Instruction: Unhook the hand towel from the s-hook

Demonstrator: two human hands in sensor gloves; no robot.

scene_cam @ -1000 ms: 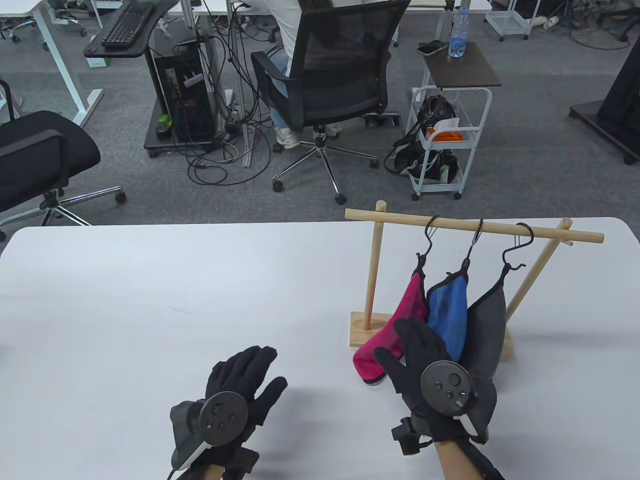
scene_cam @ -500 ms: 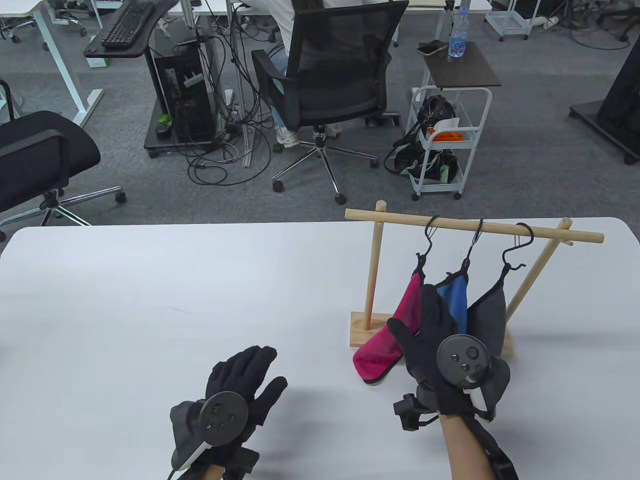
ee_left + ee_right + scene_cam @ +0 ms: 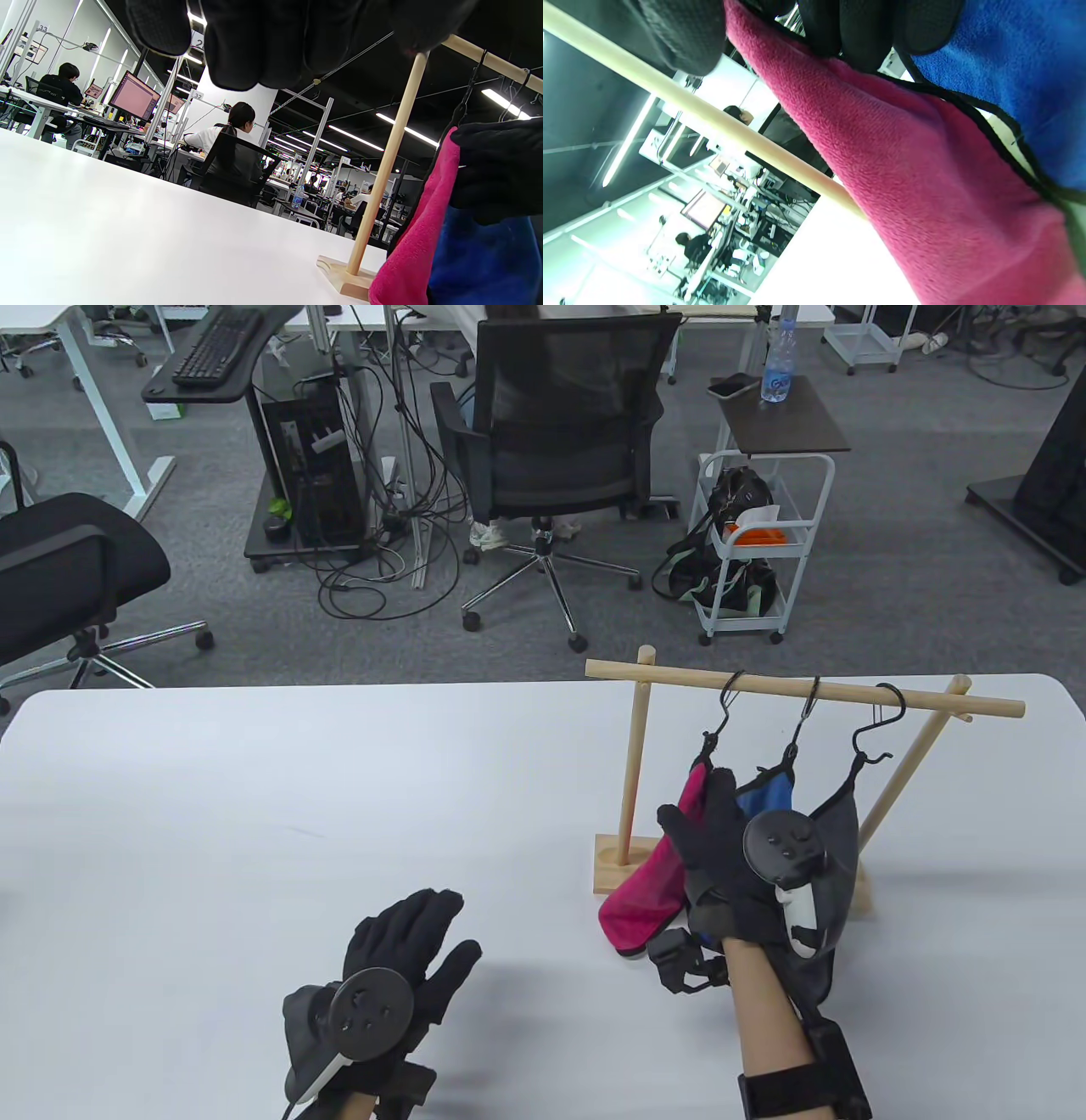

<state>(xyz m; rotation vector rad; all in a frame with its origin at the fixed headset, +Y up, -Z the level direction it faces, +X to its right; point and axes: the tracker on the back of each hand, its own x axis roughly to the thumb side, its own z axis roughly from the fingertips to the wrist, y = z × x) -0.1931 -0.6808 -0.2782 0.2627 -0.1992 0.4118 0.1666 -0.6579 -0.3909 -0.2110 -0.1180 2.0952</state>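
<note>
Fingers [image 3: 717,806] of right hand [image 3: 730,857] spread against pink towel [image 3: 649,891], fleecy, black-edged, hanging; grip unclear.

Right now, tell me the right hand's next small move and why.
Probably pinch the pink towel near its top loop and lift it off its S-hook. The right hand is raised at the towels, fingers on the pink fabric, and all three are hooked.

Legible text is showing only in the left wrist view, beyond the left hand's fingertips: small white placards [image 3: 41,28] are reading "33" and "32" [image 3: 197,95] on the white overhead frame posts. A third placard is sitting partly hidden behind the fingers, unreadable.
</note>
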